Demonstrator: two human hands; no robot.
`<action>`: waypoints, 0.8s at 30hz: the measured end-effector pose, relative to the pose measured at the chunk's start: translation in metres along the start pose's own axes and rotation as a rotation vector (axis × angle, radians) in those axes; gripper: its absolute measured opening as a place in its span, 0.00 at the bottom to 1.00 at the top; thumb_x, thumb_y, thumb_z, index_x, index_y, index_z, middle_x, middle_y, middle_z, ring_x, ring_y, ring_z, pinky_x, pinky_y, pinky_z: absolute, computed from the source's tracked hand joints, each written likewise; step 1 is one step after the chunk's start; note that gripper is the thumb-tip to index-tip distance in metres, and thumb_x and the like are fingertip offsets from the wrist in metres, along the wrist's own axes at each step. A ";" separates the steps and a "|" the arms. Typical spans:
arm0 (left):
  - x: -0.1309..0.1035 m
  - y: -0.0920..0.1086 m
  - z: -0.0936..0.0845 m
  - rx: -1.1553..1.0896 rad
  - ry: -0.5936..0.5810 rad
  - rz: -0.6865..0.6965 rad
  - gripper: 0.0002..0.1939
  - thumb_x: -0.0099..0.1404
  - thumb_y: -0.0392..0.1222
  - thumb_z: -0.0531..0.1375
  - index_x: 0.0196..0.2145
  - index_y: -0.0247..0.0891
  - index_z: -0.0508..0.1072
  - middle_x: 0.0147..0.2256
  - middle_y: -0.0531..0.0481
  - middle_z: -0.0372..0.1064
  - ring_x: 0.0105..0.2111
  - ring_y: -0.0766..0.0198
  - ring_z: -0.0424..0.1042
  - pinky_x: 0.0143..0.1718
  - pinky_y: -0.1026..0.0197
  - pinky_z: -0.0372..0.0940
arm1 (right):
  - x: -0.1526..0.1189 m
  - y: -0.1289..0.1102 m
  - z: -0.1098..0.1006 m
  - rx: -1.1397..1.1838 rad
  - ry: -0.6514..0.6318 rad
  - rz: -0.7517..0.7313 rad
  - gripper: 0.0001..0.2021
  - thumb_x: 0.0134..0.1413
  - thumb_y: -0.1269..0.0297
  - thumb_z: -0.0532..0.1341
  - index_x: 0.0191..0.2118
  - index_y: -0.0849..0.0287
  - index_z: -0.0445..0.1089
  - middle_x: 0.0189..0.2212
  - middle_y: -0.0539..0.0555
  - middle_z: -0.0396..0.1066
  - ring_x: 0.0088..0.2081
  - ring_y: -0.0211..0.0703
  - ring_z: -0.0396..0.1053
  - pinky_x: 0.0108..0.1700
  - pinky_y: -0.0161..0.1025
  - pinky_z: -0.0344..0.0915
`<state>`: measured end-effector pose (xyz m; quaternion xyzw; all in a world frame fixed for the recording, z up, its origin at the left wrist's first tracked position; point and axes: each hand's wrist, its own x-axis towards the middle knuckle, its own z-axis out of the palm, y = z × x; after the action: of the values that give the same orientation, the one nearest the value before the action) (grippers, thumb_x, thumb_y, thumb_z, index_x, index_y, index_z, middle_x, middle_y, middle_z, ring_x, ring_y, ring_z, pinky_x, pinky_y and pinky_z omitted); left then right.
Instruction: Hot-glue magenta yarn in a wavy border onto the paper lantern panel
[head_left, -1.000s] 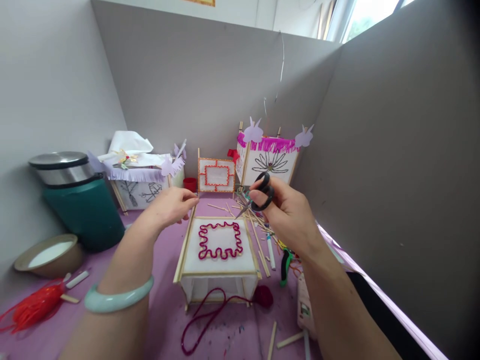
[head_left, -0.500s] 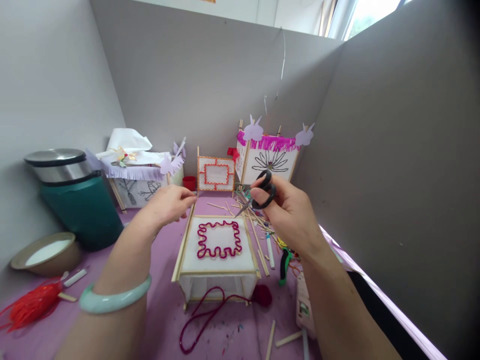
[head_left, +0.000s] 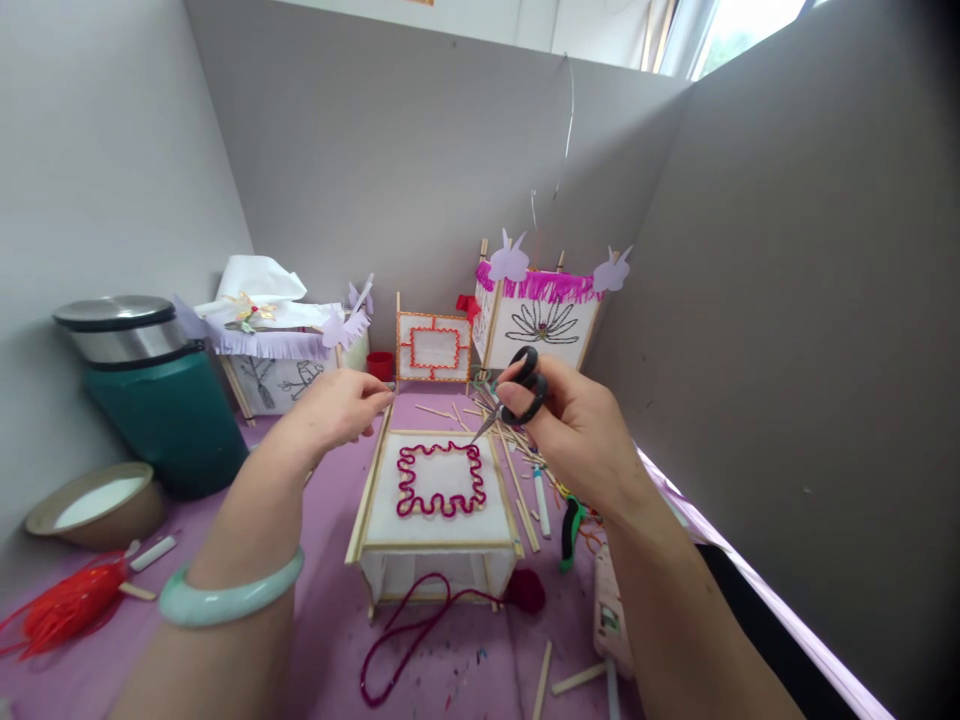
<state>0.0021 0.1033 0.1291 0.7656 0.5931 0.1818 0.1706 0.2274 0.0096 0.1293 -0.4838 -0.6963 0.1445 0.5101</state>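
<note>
A box-shaped wooden-stick frame with white panels [head_left: 390, 525] stands in the middle, a wavy dark-red yarn rectangle [head_left: 405, 492] on its top. My right hand [head_left: 574, 425] holds black-handled scissors [head_left: 534, 400], their tips pointing down-left over the frame's back right corner, close to the yarn. My left hand [head_left: 341, 408] is at the back left corner, fingers pinched at the end of a stick; whether they grip anything is too small to tell. A loop of dark-red yarn [head_left: 401, 660] leads to a small ball [head_left: 526, 591] at the front.
On the left stand a teal bottle [head_left: 161, 410], a brown bowl [head_left: 142, 510] and red strands [head_left: 71, 605]. Decorated lanterns [head_left: 285, 345] and a small orange-edged panel [head_left: 435, 347] are behind. Sticks, green-black pliers [head_left: 571, 535] and a glue gun [head_left: 611, 605] lie on the right.
The scissors in my right hand have dipped slightly, their tips closer to the yarn's back right corner. My left hand has hardly moved. The whole view has shifted slightly.
</note>
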 end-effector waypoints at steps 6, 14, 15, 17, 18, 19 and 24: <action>-0.001 0.000 -0.001 0.022 0.001 -0.001 0.18 0.59 0.51 0.52 0.35 0.38 0.77 0.22 0.49 0.74 0.21 0.60 0.72 0.26 0.61 0.63 | 0.001 0.002 0.000 -0.014 -0.013 -0.003 0.07 0.61 0.59 0.58 0.36 0.56 0.67 0.24 0.45 0.62 0.25 0.33 0.56 0.29 0.35 0.54; 0.001 0.000 0.003 0.007 0.000 0.027 0.17 0.57 0.52 0.54 0.35 0.40 0.77 0.21 0.52 0.73 0.20 0.62 0.72 0.24 0.64 0.62 | 0.000 0.000 -0.001 -0.024 -0.004 -0.020 0.06 0.60 0.60 0.58 0.35 0.56 0.67 0.25 0.46 0.63 0.27 0.35 0.58 0.30 0.35 0.56; 0.001 0.000 0.004 0.004 0.001 0.029 0.17 0.57 0.51 0.54 0.36 0.40 0.78 0.21 0.52 0.73 0.21 0.62 0.72 0.23 0.64 0.62 | -0.001 -0.001 -0.002 -0.028 -0.005 -0.021 0.06 0.60 0.60 0.58 0.35 0.56 0.67 0.25 0.46 0.63 0.27 0.35 0.58 0.30 0.35 0.56; 0.002 0.000 0.004 -0.005 0.000 0.030 0.17 0.56 0.51 0.55 0.36 0.40 0.78 0.21 0.52 0.73 0.21 0.62 0.73 0.23 0.64 0.62 | 0.000 -0.001 -0.002 -0.033 -0.008 -0.024 0.06 0.60 0.60 0.58 0.35 0.56 0.67 0.25 0.46 0.64 0.27 0.35 0.59 0.30 0.35 0.56; 0.002 -0.001 0.004 -0.008 0.000 0.032 0.17 0.56 0.51 0.55 0.36 0.40 0.78 0.21 0.52 0.73 0.21 0.62 0.73 0.23 0.64 0.62 | 0.000 -0.002 -0.002 -0.033 -0.009 -0.023 0.06 0.60 0.60 0.58 0.35 0.56 0.67 0.25 0.46 0.64 0.27 0.35 0.59 0.30 0.35 0.56; 0.002 -0.001 0.004 -0.010 0.001 0.035 0.17 0.56 0.50 0.55 0.36 0.40 0.78 0.21 0.51 0.73 0.21 0.62 0.72 0.23 0.64 0.62 | 0.000 -0.002 -0.002 -0.032 -0.010 -0.021 0.07 0.60 0.60 0.58 0.35 0.56 0.67 0.25 0.46 0.64 0.27 0.35 0.59 0.30 0.35 0.57; 0.001 -0.001 0.005 -0.014 0.008 0.026 0.17 0.55 0.50 0.55 0.35 0.39 0.78 0.21 0.51 0.73 0.20 0.62 0.72 0.22 0.64 0.62 | 0.000 -0.002 0.001 -0.030 -0.022 -0.010 0.07 0.60 0.59 0.58 0.36 0.57 0.67 0.26 0.46 0.65 0.27 0.35 0.59 0.29 0.35 0.56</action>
<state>0.0041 0.1047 0.1248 0.7713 0.5823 0.1913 0.1714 0.2258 0.0086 0.1304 -0.4864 -0.7064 0.1368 0.4958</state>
